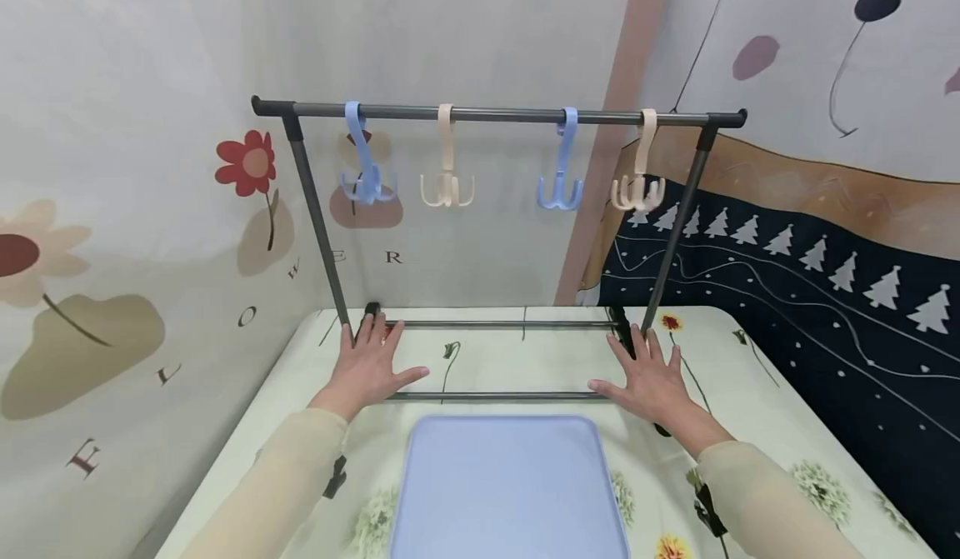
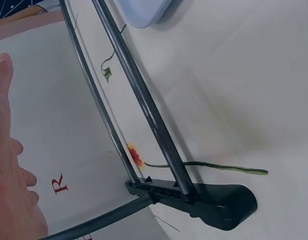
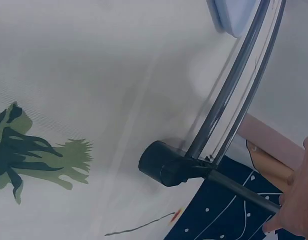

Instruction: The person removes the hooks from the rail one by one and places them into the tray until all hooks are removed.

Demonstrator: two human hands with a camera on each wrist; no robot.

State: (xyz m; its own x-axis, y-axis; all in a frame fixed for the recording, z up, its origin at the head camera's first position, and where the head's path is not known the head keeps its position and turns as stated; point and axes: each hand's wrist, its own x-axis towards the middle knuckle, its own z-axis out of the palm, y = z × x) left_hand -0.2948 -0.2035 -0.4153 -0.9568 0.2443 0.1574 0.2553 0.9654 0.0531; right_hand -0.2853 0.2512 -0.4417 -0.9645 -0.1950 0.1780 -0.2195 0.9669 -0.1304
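A dark grey metal rack (image 1: 501, 114) stands on the table, with a top rail, two slanting posts and two low crossbars. My left hand (image 1: 367, 367) is spread beside the foot of the left post, fingers straight and thumb pointing inward. Mirroring it, my right hand (image 1: 648, 380) is spread at the foot of the right post; in the right wrist view its fingers overlap that post (image 3: 244, 191). From the rail hang a blue hook (image 1: 365, 155), a cream hook (image 1: 447, 159), a second blue hook (image 1: 561, 163) and a second cream hook (image 1: 642, 163), each with several prongs.
A light blue tray (image 1: 510, 484) lies in front of the rack, between the forearms. Flower-patterned cloth (image 1: 750, 409) covers the table. A printed white curtain (image 1: 480, 26) rises behind and to the left, and dark tree-patterned fabric (image 1: 825, 326) hangs on the right.
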